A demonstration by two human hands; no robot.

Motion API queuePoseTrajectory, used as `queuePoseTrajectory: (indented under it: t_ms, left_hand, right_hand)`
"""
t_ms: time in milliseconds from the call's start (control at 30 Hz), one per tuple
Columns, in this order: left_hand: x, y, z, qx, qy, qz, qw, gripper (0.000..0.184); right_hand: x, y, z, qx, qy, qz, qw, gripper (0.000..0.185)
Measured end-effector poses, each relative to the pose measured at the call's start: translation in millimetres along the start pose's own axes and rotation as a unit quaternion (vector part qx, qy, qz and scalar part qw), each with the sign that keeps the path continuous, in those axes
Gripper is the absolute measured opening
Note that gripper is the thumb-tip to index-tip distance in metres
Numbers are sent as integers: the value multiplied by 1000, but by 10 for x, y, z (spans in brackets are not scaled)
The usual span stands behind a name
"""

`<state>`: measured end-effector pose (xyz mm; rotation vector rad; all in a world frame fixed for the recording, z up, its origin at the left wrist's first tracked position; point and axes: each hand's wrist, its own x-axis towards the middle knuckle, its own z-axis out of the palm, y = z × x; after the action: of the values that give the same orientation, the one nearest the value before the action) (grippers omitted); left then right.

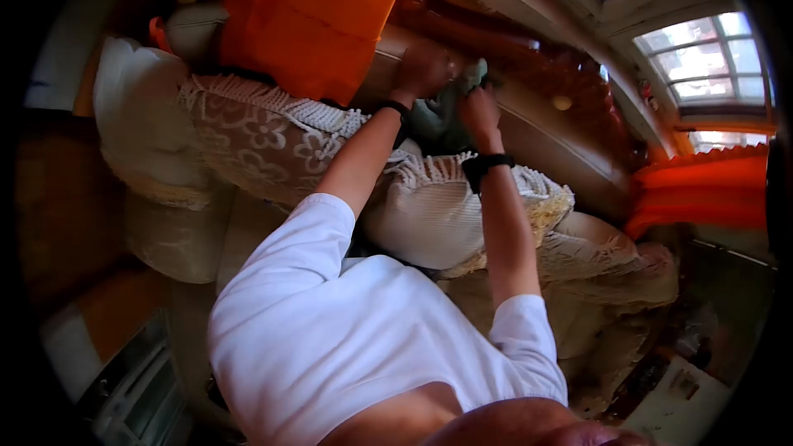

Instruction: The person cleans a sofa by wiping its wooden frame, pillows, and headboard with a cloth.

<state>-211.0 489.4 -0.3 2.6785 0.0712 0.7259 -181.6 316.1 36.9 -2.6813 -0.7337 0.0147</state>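
At upper centre, my right grip (480,107) clasps greenish cloth (429,121). My left grip (425,70) is blurred alongside, its hold I cannot tell

My wristbands (477,171) black; my shirt (363,339) plain white, six o'clock. Grey-green cloth (429,120), twelve. Orange drape (306,16), eleven. Brownish cover (260,140), pale flowers, ten.

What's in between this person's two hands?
Between the left hand and the right hand there is what looks like a bunched grey-green cloth, seen in the head camera's view.
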Motion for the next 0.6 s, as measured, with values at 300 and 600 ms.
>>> queuePoseTrajectory:
  t_ms: [300, 600]
  left_hand:
    - [-86, -141, -33, -230, 123, -123, 958, 33]
    - [-73, -54, 82, -18, 95, -68, 993, 13]
  right_hand:
    - [391, -442, 278, 58, 57, -223, 971, 50]
    - [228, 708, 9, 48, 55, -65, 995, 53]
